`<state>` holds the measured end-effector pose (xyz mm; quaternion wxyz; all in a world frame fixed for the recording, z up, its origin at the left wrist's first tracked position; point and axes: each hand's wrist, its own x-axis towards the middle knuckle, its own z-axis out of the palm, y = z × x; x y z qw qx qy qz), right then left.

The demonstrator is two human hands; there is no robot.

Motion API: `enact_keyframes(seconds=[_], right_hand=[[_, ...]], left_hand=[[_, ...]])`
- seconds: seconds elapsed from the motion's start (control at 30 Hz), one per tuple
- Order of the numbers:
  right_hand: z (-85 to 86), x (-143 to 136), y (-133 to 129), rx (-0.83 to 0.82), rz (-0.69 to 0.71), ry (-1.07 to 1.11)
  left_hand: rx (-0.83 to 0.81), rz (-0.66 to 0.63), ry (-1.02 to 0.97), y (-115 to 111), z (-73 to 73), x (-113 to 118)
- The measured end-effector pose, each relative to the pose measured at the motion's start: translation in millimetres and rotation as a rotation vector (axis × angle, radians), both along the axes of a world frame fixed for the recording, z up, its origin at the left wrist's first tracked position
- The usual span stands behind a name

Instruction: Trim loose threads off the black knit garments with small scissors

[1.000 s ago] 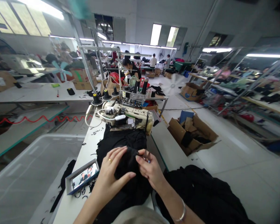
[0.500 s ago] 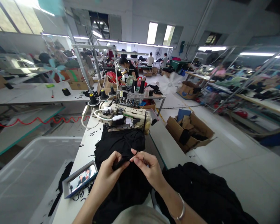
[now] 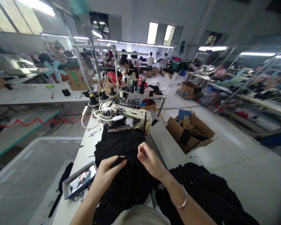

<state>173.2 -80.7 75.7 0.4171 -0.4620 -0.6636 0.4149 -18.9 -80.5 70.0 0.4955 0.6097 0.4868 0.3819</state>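
Note:
Black fabric (image 3: pixel 128 181) hangs over the table's near edge and runs up to the sewing machine (image 3: pixel 126 116). A fold of this cloth is pinched between the thumb and fingers of my left hand (image 3: pixel 109 168). To its right, a short way above the cloth, my right hand (image 3: pixel 151 159) has its fingers curled, thumb against forefinger. Whatever those fingers hold, if anything, is too small to make out. A bracelet circles my right wrist.
A phone in a box (image 3: pixel 81 181) lies left of my left forearm, among black thread scraps. A clear plastic bin (image 3: pixel 37 156) stands at the left. More black cloth (image 3: pixel 201 190) is piled at the right, below a cardboard box (image 3: pixel 189 129).
My right hand has moved right and slightly up, away from my left hand. My left hand has shifted slightly left and still pinches the black fabric.

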Motion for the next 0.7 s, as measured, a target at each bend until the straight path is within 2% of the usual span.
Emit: enact_keyframes(seconds=[0.1,0.23,0.5,0.7], right_hand=[[2.1,3,-6,-0.036,0.082,-0.067],[1.8,-3,-15,-0.027,0.105,-0.084],[0.1,-17,-16,-0.038,0.073,-0.006],[4.6,-18,-14,-0.068,0.119,0.031]], left_hand=[[-0.068,0.051,-0.078,-2,-2.5,-4],[-0.094,0.085,-0.106,-5,-4.6,-6],[-0.01,-0.043,-0.006,-7,3.2,-1],[0.033,-0.087,0.01,-7,3.2,-2]])
